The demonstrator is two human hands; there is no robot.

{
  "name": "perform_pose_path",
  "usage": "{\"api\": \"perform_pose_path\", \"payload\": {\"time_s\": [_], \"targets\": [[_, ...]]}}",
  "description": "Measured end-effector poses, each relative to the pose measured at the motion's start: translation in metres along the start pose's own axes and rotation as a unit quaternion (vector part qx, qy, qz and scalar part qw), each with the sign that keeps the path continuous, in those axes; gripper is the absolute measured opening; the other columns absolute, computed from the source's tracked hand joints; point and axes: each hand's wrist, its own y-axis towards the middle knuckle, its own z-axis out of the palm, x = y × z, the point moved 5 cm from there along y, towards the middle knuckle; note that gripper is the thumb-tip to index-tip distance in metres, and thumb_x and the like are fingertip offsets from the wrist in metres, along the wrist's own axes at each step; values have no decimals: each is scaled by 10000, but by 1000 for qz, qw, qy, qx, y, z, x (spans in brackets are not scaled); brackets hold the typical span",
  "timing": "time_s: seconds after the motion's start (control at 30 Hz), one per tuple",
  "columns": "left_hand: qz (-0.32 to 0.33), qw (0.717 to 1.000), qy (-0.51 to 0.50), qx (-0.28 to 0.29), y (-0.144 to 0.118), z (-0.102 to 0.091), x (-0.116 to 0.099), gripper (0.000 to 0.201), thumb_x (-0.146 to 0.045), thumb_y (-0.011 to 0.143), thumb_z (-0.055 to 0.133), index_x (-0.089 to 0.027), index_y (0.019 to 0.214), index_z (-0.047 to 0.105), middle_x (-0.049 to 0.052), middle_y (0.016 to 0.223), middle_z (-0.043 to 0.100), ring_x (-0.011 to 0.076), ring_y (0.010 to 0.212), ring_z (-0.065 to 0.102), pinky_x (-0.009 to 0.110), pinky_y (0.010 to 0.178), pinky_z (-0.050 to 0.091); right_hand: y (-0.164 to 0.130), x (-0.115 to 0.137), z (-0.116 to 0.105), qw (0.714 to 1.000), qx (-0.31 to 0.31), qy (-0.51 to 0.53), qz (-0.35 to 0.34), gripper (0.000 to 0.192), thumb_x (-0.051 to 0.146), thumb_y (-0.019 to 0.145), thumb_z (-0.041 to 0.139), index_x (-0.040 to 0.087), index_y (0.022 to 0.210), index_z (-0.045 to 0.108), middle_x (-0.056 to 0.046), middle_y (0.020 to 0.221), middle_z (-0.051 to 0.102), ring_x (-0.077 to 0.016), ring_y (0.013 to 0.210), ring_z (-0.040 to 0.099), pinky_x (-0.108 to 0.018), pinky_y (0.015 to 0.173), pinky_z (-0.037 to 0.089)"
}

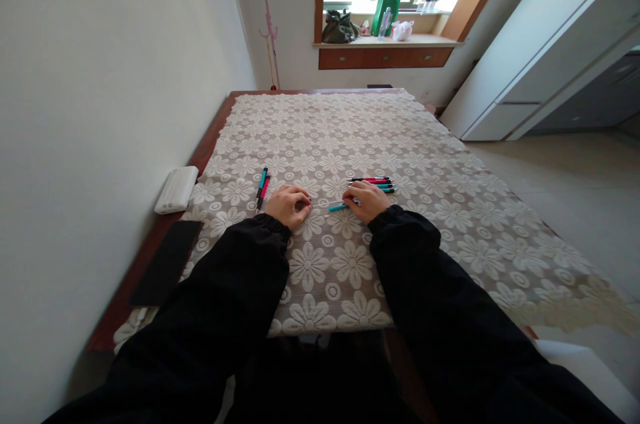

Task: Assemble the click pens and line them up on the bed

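Note:
My left hand (287, 205) rests on the lace tablecloth (350, 144), fingers closed on the dark end of a thin pen refill (327, 202) that runs across to my right hand (367, 200). My right hand pinches a teal pen barrel (337, 207) at that refill. Two assembled pens (262, 187), one teal and one pink, lie just beyond my left hand. A small pile of pink and teal pens (374, 183) lies just beyond my right hand.
A white box (176, 189) and a black flat object (167, 261) sit on the bare wooden table edge at left, by the wall. A white cabinet (530, 64) stands at right. Bags and a bottle sit on the window sill (385, 41).

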Motion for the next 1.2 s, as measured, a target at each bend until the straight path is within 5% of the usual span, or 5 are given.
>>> {"api": "perform_pose_path", "payload": {"time_s": [0.53,1.2], "targets": [[92,995,-32,-20,1,1,-4,52,-215,845,675,-215,850,726,44,988,743,225,1019,625,412,962,506,1,13,2,996,-32,64,-61,142,193,927,578,197,860,703,-71,869,681,-212,834,573,-344,789,462],[63,998,-10,-23,1,-1,-3,27,-204,837,690,-211,841,716,39,882,715,227,971,594,390,911,498,0,22,-5,986,-60,103,-117,152,211,963,543,212,869,662,-65,849,660,-205,826,581,-345,772,484]]}}
